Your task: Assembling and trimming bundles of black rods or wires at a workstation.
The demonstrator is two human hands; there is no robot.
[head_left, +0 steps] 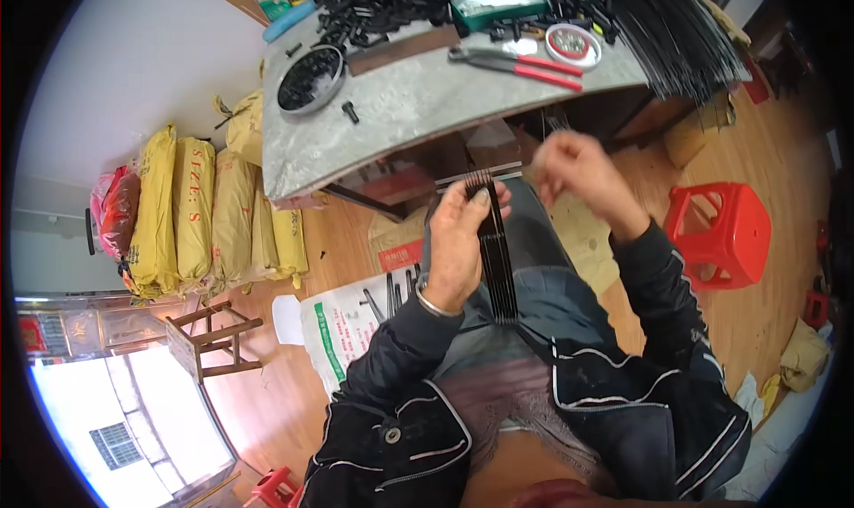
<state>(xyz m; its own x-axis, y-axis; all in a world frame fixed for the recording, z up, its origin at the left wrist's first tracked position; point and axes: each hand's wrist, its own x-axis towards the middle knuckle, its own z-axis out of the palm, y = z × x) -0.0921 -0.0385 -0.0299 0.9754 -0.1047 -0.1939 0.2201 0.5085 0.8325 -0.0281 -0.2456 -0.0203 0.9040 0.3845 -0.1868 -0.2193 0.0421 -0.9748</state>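
My left hand (pixel 455 250) is closed around the upper end of a bundle of thin black rods (pixel 500 272), which look like umbrella ribs. Its thumb presses on the front of them. The rods hang down over my lap, side by side, with small joints partway along. To the right of the bundle and apart from it, my right hand (pixel 583 174) is raised near the table's front edge. Its fingers are curled and smeared by motion, so whether anything small is between them does not show.
The grey table (pixel 400 108) ahead bears a heap of black parts (pixel 382 10), a round dish (pixel 310 79), red-handled pliers (pixel 520 67), a white tub (pixel 572 45) and long black rods (pixel 680 36). A red stool (pixel 721 232) stands right; yellow sacks (pixel 196 210) and a wooden stool (pixel 218 337) left.
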